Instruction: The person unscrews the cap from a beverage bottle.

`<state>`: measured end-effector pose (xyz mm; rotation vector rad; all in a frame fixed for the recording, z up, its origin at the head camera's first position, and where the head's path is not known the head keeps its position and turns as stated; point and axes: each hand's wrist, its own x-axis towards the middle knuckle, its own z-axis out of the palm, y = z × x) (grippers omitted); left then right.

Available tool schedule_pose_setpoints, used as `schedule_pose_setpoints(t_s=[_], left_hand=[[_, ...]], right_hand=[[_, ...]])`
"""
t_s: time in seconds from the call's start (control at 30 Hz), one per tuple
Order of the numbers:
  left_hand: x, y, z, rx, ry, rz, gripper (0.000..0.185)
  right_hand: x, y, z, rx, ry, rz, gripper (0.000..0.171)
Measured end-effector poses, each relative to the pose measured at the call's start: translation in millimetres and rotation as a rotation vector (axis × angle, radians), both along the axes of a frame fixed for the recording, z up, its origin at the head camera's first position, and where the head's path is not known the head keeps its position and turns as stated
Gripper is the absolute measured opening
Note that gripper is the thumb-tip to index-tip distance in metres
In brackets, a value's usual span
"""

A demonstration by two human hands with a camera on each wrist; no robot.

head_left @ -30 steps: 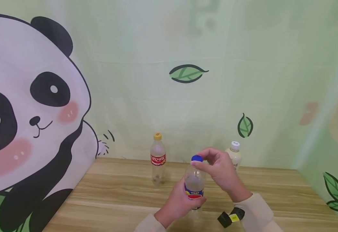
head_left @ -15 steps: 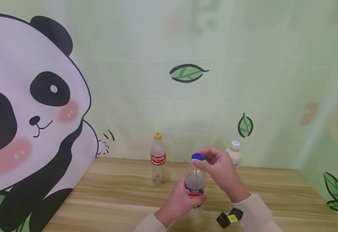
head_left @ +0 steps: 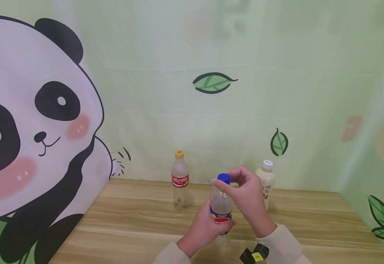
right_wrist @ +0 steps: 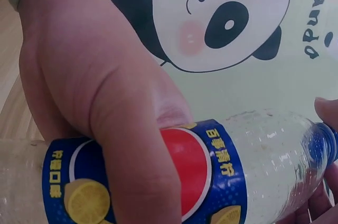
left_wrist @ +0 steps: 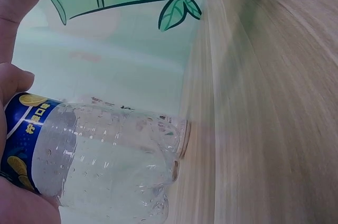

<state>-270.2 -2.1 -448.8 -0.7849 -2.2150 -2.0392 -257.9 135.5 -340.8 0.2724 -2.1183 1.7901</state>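
My left hand [head_left: 207, 224] grips a clear plastic soda bottle [head_left: 221, 203] round its blue label, held upright. The label [right_wrist: 229, 163] bears lemon pictures and a red patch in the right wrist view, where a thumb of the left hand crosses it. With thumb and fingers at its sides, my right hand [head_left: 249, 196] pinches the blue bottle cap [head_left: 224, 178], which sits at the bottle's neck. Droplets cling inside the bottle's lower part [left_wrist: 116, 160] in the left wrist view, its base close to the wooden table [left_wrist: 264, 129].
Further back left stands a cola bottle [head_left: 180, 181] with a red label and yellow cap. A cream-coloured bottle [head_left: 266, 179] with a white cap stands behind my right hand, partly hidden. A black device [head_left: 255, 253] is strapped at the right wrist. A panda-print backdrop [head_left: 165, 91] rises behind the table.
My right hand has turned at the cap, its thumb moving left across the neck and its wrist swinging left. More of the cream-coloured bottle shows. The left hand keeps its grip.
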Motion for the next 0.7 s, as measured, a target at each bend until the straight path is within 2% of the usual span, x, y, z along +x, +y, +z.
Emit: schedule_pose_setpoints(t_s=[0.27, 0.47, 0.7], left_hand=[[1.5, -1.0, 0.2, -0.020, 0.007, 0.018, 0.061], [0.3, -3.5, -1.7, -0.033, 0.003, 0.015, 0.060], [0.4, -3.8, 4.0, -0.044, -0.033, -0.001, 0.059]], right_hand=[[0.2, -3.1, -0.6, 0.022, 0.007, -0.052, 0.039], [-1.1, -2.4, -3.8, -0.001, 0.028, -0.036, 0.036], [-1.8, 0.0, -1.8, 0.007, 0.017, 0.008, 0.034]])
